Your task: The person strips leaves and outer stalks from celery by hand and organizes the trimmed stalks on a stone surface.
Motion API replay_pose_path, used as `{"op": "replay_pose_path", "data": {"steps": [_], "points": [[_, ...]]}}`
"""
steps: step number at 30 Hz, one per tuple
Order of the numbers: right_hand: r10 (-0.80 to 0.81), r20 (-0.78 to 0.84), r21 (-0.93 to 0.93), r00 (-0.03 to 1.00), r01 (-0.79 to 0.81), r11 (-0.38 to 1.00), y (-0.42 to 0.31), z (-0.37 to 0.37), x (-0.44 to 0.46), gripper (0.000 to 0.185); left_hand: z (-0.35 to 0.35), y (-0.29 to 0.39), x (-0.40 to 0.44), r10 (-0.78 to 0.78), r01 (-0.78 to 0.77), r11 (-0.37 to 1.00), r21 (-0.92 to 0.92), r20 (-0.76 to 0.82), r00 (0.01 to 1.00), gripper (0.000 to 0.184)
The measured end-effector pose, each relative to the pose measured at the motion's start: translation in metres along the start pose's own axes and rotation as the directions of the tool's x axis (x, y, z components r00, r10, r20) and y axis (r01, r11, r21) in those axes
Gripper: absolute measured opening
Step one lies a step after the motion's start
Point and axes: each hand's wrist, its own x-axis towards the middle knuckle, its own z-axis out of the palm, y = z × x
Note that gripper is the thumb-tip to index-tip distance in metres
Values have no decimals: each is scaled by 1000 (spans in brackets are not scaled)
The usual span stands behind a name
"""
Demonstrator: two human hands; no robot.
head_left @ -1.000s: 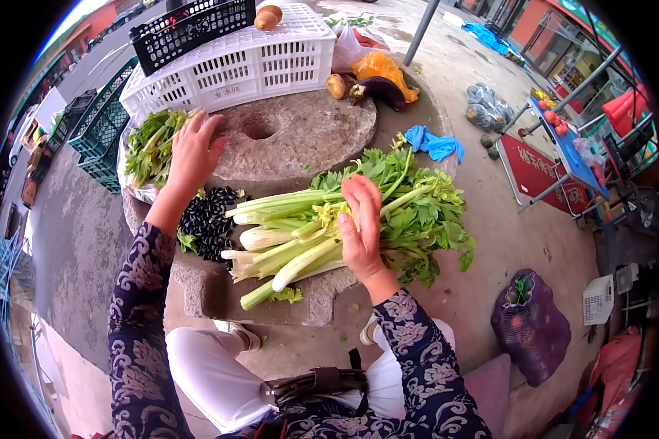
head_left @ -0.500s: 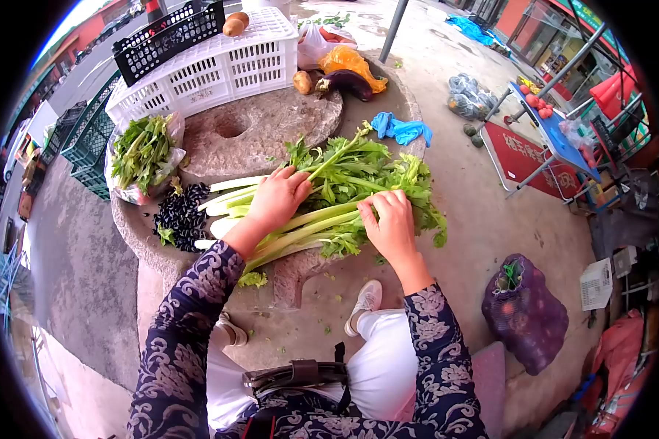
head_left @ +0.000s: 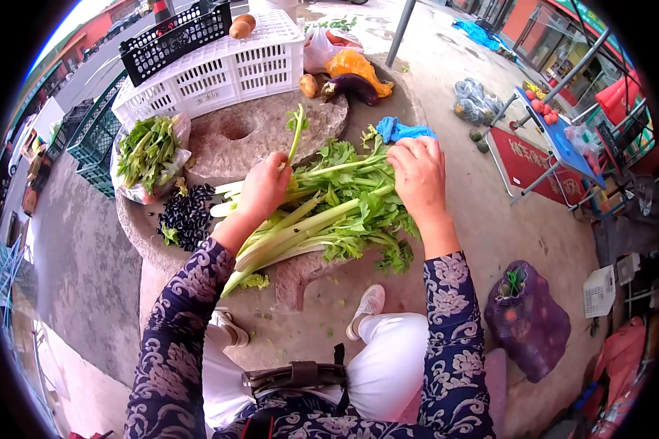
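Watching from afar, I see the left hand (head_left: 266, 189) pinched on a thin stalk (head_left: 298, 135) that stands nearly upright; too hard a squeeze could, I judge, snap it. The right hand (head_left: 421, 172) curls over the leafy end of the celery (head_left: 315, 225), but its fingertips are turned away, so I cannot tell whether they clamp anything. The celery lies across the stone base (head_left: 293, 284), its leaves (head_left: 373, 216) spilling past the near edge; a sharp tug might drag the bunch down toward the shoe (head_left: 371, 301). Sweeping the pale ends could scatter the black pile (head_left: 185, 218) beside them. The left forearm (head_left: 227, 238) hides part of those ends, and the right hand partly covers what is perhaps a blue glove (head_left: 395, 130).
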Motion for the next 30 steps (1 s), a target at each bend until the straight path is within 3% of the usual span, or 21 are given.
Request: {"op": "replay_pose_path", "data": {"steps": [3,5,6,8,10,11,14,15,18,20,21,22,24,25,28,30], "points": [[221,86,255,972,-236,938,12,-19,-13,10,0,17,2,212,-211,973,90,5,977,34],[217,163,219,962,-250,943,8,-29,-19,12,5,35,-2,365,-364,910,199,34,930,43],[217,199,202,956,-256,945,6,-35,-22,14,4,53,-3,429,-432,893,127,53,902,40],[109,233,136,966,-143,980,-4,-51,-22,16,9,81,-3,486,-477,874,-99,137,863,37],[10,297,56,955,-28,998,-9,-65,-22,18,24,88,-2,381,-305,918,-254,350,856,34],[-23,334,-40,942,38,998,-6,-71,-23,14,33,91,0,443,-372,888,-270,281,851,29],[27,464,-180,885,64,982,14,-88,-31,10,41,104,11,467,-372,873,-314,324,823,26],[98,472,-223,876,11,975,18,-93,-32,12,45,114,14,477,-378,863,-334,293,829,26],[378,314,-130,871,-355,926,54,-90,-44,11,39,167,19,471,-409,876,-256,273,839,23],[699,134,-23,702,-703,711,103,-84,-60,18,30,193,20,430,-350,882,-316,231,873,25],[871,18,325,491,-827,460,146,-92,-78,21,16,200,20,383,-283,883,-374,227,896,25],[977,2,649,215,-743,162,176,-100,-92,23,0,206,20,336,-218,878,-427,224,915,26],[990,26,656,137,-750,86,162,-116,-102,23,-42,205,27,189,-131,890,-436,91,978,28],[995,41,653,92,-756,43,152,-121,-110,23,-62,200,36,159,-101,837,-538,62,985,28],[955,231,633,184,-774,-4,113,-100,-128,24,-115,206,53,146,-100,721,-686,9,989,29],[897,374,695,236,-711,-102,89,-86,-137,26,-129,206,62,161,-84,830,-552,93,982,31]]}}
